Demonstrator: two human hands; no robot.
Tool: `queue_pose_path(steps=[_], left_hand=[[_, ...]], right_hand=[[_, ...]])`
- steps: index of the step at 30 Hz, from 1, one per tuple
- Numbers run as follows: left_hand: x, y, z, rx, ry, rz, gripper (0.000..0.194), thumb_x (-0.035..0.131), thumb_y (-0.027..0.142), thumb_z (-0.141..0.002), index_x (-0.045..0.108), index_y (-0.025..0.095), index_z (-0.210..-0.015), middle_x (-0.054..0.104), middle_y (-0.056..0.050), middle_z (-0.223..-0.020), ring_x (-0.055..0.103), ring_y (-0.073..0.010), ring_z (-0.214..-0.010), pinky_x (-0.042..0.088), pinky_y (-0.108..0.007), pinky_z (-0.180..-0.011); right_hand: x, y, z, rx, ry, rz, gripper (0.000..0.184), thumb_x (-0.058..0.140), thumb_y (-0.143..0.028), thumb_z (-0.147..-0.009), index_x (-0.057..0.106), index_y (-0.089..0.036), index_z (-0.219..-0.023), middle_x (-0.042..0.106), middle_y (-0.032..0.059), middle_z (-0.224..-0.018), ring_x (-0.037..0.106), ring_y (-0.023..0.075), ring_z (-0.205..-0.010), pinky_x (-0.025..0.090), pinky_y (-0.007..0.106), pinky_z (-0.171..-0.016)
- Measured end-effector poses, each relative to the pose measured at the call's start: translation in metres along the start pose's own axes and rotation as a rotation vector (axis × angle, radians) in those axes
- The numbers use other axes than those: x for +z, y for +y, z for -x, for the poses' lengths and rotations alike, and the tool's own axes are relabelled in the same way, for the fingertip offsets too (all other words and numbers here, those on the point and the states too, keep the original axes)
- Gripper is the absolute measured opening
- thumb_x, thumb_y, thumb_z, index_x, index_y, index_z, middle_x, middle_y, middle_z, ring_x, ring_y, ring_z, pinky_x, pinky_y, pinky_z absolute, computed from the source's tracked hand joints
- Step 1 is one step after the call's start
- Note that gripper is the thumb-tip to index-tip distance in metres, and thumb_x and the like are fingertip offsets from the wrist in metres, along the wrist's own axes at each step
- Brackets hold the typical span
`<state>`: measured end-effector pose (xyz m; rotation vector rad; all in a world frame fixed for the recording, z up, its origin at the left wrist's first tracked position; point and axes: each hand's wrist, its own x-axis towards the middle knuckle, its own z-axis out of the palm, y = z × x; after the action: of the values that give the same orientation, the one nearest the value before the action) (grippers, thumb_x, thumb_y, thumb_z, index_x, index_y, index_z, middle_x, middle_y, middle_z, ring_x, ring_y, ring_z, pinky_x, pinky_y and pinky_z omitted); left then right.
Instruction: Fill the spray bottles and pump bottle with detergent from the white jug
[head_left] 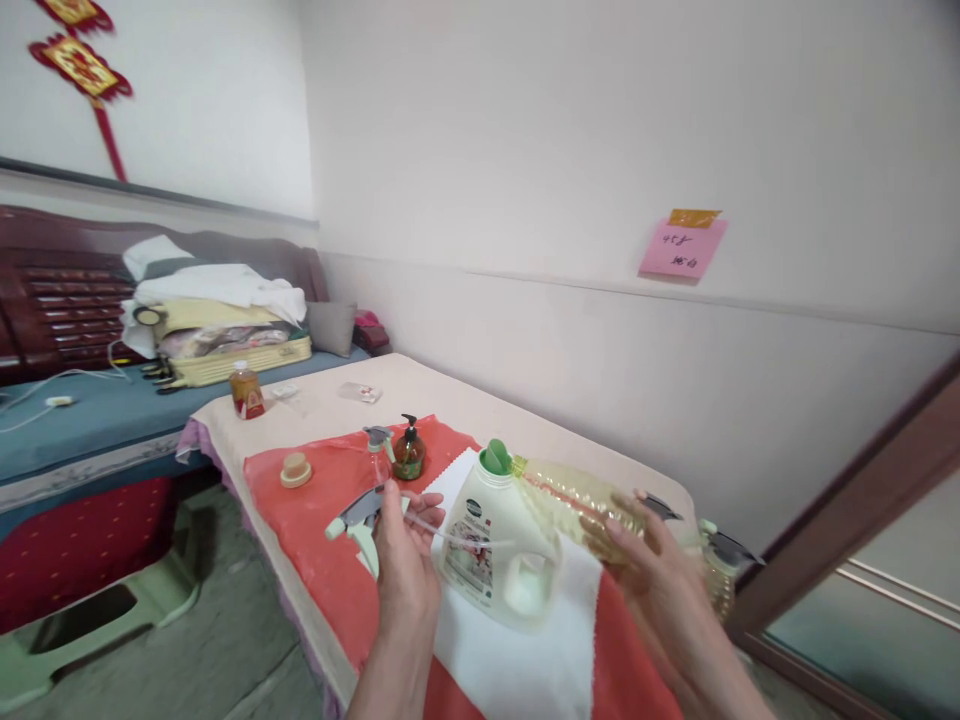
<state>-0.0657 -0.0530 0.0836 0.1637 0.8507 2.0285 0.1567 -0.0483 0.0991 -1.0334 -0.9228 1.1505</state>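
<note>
My left hand [407,565] is closed around a grey and pale-green spray trigger head [361,520], its thin clear tube pointing right in front of the jug. My right hand [660,575] grips a clear, yellowish plastic bottle [574,490] lying nearly on its side. The bottle's neck meets the green spout [496,457] of a white detergent jug [472,550]; whether liquid runs between them I cannot make out. The jug stands upright on a white cloth [517,660]. Behind my left hand are a small spray bottle [379,455] and a dark pump bottle [409,455].
A red sheet [330,560] covers part of the table [450,385], with a beige cap [295,470] on it. An amber bottle [246,392] stands at the far left. Another spray bottle [721,575] is beyond my right hand. A red-topped stool [90,545] sits left.
</note>
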Motion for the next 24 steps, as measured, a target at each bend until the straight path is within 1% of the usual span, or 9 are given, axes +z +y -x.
queue_pose_path(steps=[3, 5, 8, 10, 12, 15, 18, 21, 24], left_hand=[[0.001, -0.006, 0.002, 0.028, -0.017, -0.021, 0.039, 0.064, 0.056, -0.077, 0.054, 0.018, -0.075, 0.068, -0.004, -0.068, 0.061, -0.0141, -0.058, 0.047, -0.027, -0.062], [0.001, -0.009, 0.004, 0.033, -0.021, -0.039, 0.039, 0.063, 0.056, -0.077, 0.053, 0.018, -0.074, 0.068, -0.004, -0.067, 0.060, -0.0137, -0.057, 0.047, -0.026, -0.061], [0.002, -0.013, 0.004, 0.008, -0.027, -0.047, 0.040, 0.063, 0.057, -0.077, 0.053, 0.018, -0.075, 0.068, -0.005, -0.069, 0.059, -0.0131, -0.056, 0.045, -0.025, -0.057], [0.004, -0.015, 0.005, 0.005, -0.023, -0.058, 0.039, 0.064, 0.055, -0.076, 0.052, 0.018, -0.074, 0.068, -0.005, -0.069, 0.059, -0.0131, -0.055, 0.045, -0.025, -0.057], [0.005, -0.017, 0.005, 0.016, -0.018, -0.085, 0.037, 0.064, 0.053, -0.076, 0.052, 0.018, -0.073, 0.067, -0.005, -0.067, 0.060, -0.0134, -0.055, 0.046, -0.025, -0.057], [0.007, -0.021, 0.009, 0.020, -0.031, -0.134, 0.034, 0.063, 0.050, -0.077, 0.052, 0.018, -0.071, 0.068, -0.005, -0.066, 0.061, -0.0135, -0.055, 0.047, -0.025, -0.058], [0.010, -0.028, 0.017, 0.002, -0.054, -0.156, 0.034, 0.063, 0.050, -0.078, 0.052, 0.018, -0.072, 0.068, -0.005, -0.067, 0.060, -0.0130, -0.055, 0.048, -0.026, -0.060], [0.011, -0.039, 0.031, -0.016, -0.096, -0.159, 0.035, 0.062, 0.052, -0.078, 0.054, 0.018, -0.072, 0.069, -0.005, -0.069, 0.062, -0.0142, -0.058, 0.049, -0.029, -0.066], [0.012, -0.054, 0.048, -0.068, -0.142, -0.176, 0.038, 0.060, 0.056, -0.078, 0.056, 0.018, -0.074, 0.072, -0.008, -0.079, 0.068, -0.0187, -0.072, 0.050, -0.033, -0.077]], right_hand=[[-0.018, 0.032, 0.011, 0.260, -0.027, -0.322, 0.039, 0.075, -0.040, -0.070, 0.063, -0.027, -0.106, 0.069, 0.0022, -0.111, 0.065, 0.0229, -0.099, 0.052, 0.039, -0.087], [-0.033, 0.049, 0.016, 0.338, -0.045, -0.444, 0.035, 0.072, -0.042, -0.073, 0.064, -0.027, -0.104, 0.071, 0.0038, -0.105, 0.066, 0.0242, -0.099, 0.052, 0.041, -0.088], [-0.058, 0.066, 0.019, 0.361, -0.040, -0.458, 0.042, 0.069, -0.046, -0.075, 0.062, -0.028, -0.113, 0.070, 0.0048, -0.111, 0.064, 0.0251, -0.104, 0.051, 0.040, -0.087], [-0.071, 0.069, 0.021, 0.345, -0.044, -0.410, 0.052, 0.068, -0.046, -0.075, 0.057, -0.029, -0.123, 0.068, 0.0055, -0.118, 0.063, 0.0257, -0.107, 0.049, 0.040, -0.089], [-0.079, 0.066, 0.023, 0.317, -0.067, -0.353, 0.059, 0.068, -0.044, -0.075, 0.052, -0.029, -0.129, 0.065, 0.0067, -0.122, 0.061, 0.0266, -0.108, 0.046, 0.040, -0.090], [-0.081, 0.058, 0.028, 0.282, -0.100, -0.282, 0.061, 0.071, -0.043, -0.073, 0.052, -0.027, -0.129, 0.064, 0.0075, -0.120, 0.061, 0.0261, -0.105, 0.046, 0.039, -0.088], [-0.075, 0.055, 0.034, 0.275, -0.096, -0.210, 0.064, 0.076, -0.043, -0.067, 0.054, -0.027, -0.125, 0.061, 0.0067, -0.120, 0.061, 0.0240, -0.099, 0.046, 0.036, -0.083], [-0.062, 0.059, 0.042, 0.274, -0.124, -0.202, 0.065, 0.079, -0.042, -0.064, 0.054, -0.027, -0.122, 0.059, 0.0059, -0.119, 0.061, 0.0243, -0.099, 0.046, 0.036, -0.082], [-0.045, 0.065, 0.052, 0.260, -0.164, -0.294, 0.063, 0.081, -0.042, -0.062, 0.055, -0.027, -0.117, 0.060, 0.0062, -0.115, 0.060, 0.0270, -0.103, 0.047, 0.039, -0.084]])
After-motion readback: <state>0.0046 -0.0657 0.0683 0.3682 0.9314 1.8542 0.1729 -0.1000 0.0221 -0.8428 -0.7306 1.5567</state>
